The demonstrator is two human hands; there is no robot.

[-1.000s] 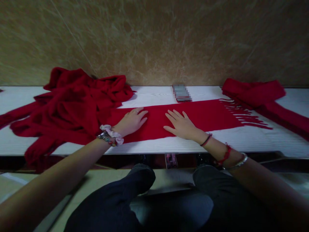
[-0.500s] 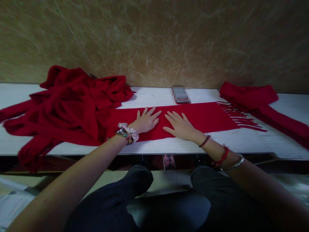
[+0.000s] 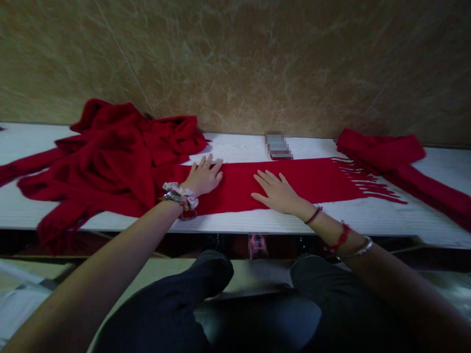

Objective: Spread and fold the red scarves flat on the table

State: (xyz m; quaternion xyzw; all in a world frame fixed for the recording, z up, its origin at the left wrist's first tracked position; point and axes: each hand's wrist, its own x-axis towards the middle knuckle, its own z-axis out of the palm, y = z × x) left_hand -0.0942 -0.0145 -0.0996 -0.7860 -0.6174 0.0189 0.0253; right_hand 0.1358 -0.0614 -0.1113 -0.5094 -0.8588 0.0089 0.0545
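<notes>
At the far left a heap of red scarves [image 3: 106, 157] lies crumpled on the white table [image 3: 368, 218], one end hanging over the near edge; the heap overlaps the left end of the flat scarf [image 3: 237, 185] – a long red band spread along the table parallel to its front edge. The left hand [image 3: 203, 177] rests palm down on this scarf just beside the heap, its fingers stretched out and held close together, gripping nothing; a pale scrunchie [image 3: 183, 191] and a beaded bracelet sit on its wrist. A short bare stretch of scarf separates it from the right hand [image 3: 278, 192], which also lies flat on the cloth, palm down, fingers straight and slightly apart, thumb out to the side, closed on nothing; thin cords and a metal bangle [image 3: 362, 249] circle that wrist and forearm. Behind the right hand, touching the far edge of the scarf, lies a small blurred object [image 3: 278, 145] that cannot be made out. Further right the scarf ends in a fringe [image 3: 366, 182] fanned over the white surface; beyond it another red scarf [image 3: 386, 149] lies folded, trailing off to the right. A brown marbled wall [image 3: 235, 63] rises behind the table – the person's knees in dark trousers [image 3: 206, 294] show below it.
</notes>
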